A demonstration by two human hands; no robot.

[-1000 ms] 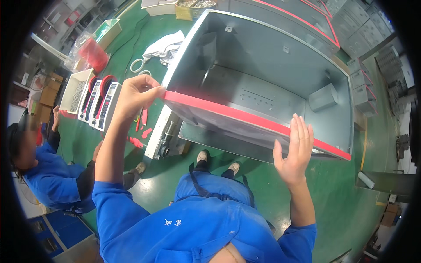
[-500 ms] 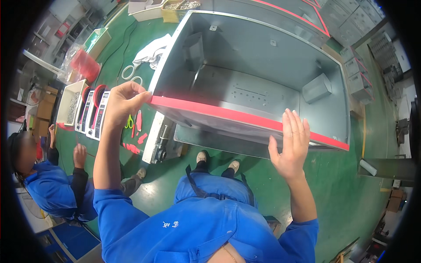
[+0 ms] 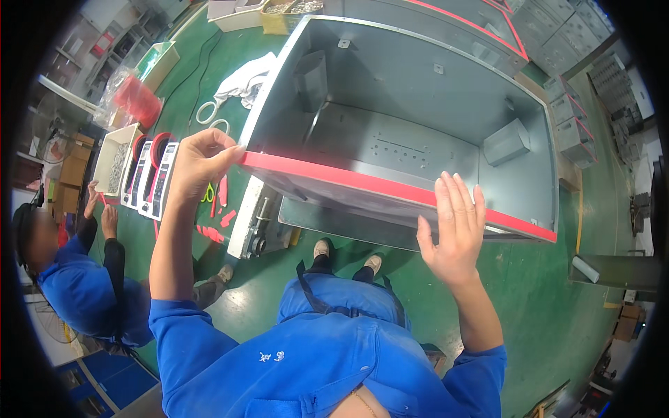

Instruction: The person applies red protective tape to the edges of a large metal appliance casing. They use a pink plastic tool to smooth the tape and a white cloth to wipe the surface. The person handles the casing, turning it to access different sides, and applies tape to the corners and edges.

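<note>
In front of me stands a large open grey metal box. A strip of red tape runs along its near top edge from the left corner to the right corner. My left hand is at the left corner, thumb and forefinger pinched on the tape's end. My right hand lies over the right half of the tape, fingers stretched out and flat, thumb apart. Part of the strip is hidden behind those fingers.
On the left are two tape dispensers, a white bin of small metal parts, green-handled scissors and a white cloth. A co-worker in blue works there. More red-edged boxes stand behind.
My right hand has slid a little to the left along the tape. The left hand keeps its pinch at the corner. The co-worker's hands have moved closer to the tape dispensers.
</note>
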